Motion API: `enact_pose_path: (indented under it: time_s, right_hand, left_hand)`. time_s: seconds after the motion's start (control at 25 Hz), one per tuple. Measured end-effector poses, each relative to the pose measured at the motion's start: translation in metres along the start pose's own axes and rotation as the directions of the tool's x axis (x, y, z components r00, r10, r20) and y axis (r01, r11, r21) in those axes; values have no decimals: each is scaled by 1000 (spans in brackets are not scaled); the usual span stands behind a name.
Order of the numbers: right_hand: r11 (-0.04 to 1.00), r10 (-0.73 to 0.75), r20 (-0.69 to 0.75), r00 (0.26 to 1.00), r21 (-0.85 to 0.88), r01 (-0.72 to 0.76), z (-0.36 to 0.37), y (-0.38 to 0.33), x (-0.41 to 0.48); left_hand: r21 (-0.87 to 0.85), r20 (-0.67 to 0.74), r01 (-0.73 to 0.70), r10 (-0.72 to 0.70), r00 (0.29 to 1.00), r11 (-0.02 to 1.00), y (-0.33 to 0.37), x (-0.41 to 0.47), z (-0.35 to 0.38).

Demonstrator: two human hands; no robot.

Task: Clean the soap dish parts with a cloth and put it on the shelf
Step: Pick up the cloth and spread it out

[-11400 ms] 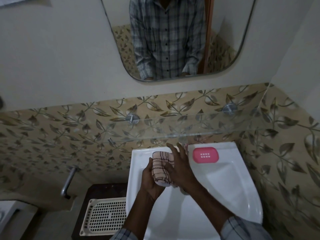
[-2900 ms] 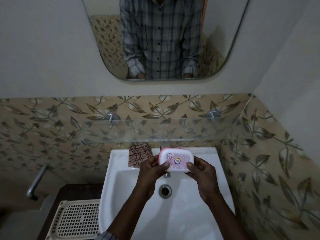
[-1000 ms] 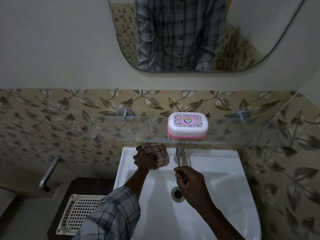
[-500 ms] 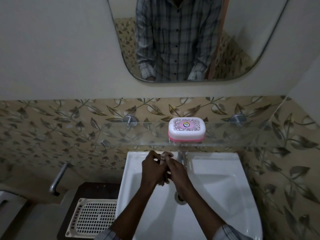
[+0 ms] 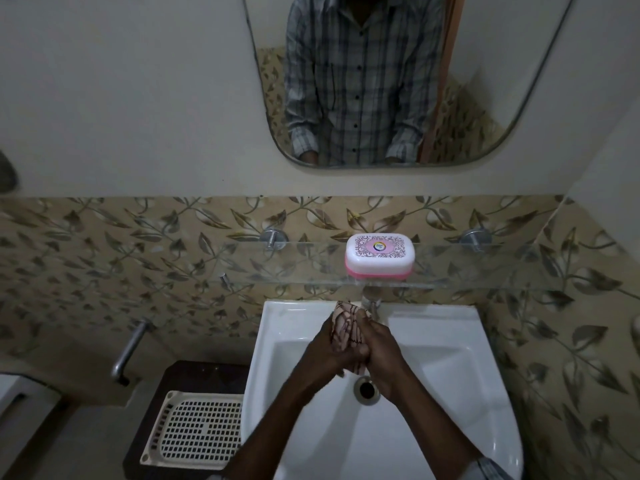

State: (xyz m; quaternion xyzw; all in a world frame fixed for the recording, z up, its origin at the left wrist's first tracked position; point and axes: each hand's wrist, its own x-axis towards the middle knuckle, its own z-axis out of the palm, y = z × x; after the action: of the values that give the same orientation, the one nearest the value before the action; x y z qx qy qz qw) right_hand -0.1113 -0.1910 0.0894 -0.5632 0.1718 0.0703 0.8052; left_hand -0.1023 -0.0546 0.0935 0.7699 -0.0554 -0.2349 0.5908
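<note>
Both hands, left hand and right hand, press together around the bunched cloth above the sink.

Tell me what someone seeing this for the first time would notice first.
Probably the pink and white soap dish, closed, alone on the glass shelf above the white sink. Next, the left hand and right hand squeezing a checked cloth together over the basin, below the mirror.
</note>
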Motion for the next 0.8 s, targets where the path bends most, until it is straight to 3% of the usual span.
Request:
enact_pose_path:
  time_s: [0.08, 0.2, 0.28, 0.36, 0.44, 0.48, 0.56, 0.64, 0.8]
  right_hand:
    - [998, -21, -4, 1000, -66, 21, -1, -1, -2]
    - [997, -52, -72, 996, -61, 48, -13, -10, -1]
    - [994, -67, -145, 987, -101, 53, -27, -15, 3]
    - [988, -56, -122, 991, -147, 38, -41, -16, 3]
    - [988, -16, -68, 998, -152, 5, -53, -12, 2]
    - [984, -18, -82, 996, -178, 4, -55, -8, 3]
    - [949, -66, -211, 975, -314, -3, -51, 4, 6]
    - [920, -83, -302, 950, -389, -44, -44, 15, 5]
    - [983, 57, -278, 959, -151, -103, -57, 7, -8]
  left_hand:
    - [-184, -63, 13, -25, 998, 983, -8, 2, 6]
    - [-479, -76, 36, -83, 994, 877, -19, 4, -7]
    - [-544, -68, 95, -156, 985, 834, -26, 2, -22]
    - [-579, -31, 154, -210, 977, 801, -31, -1, -41]
    - [-575, -69, 137, -215, 974, 807, -33, -4, -54]
    - [-534, -153, 103, -216, 964, 839, -35, -5, -57]
    - [-404, -323, 64, -207, 924, 913, -33, -7, -52]
    - [-325, -384, 71, -200, 902, 943, -31, -9, -44]
    - [-252, -391, 22, -123, 912, 967, -32, -13, -34]
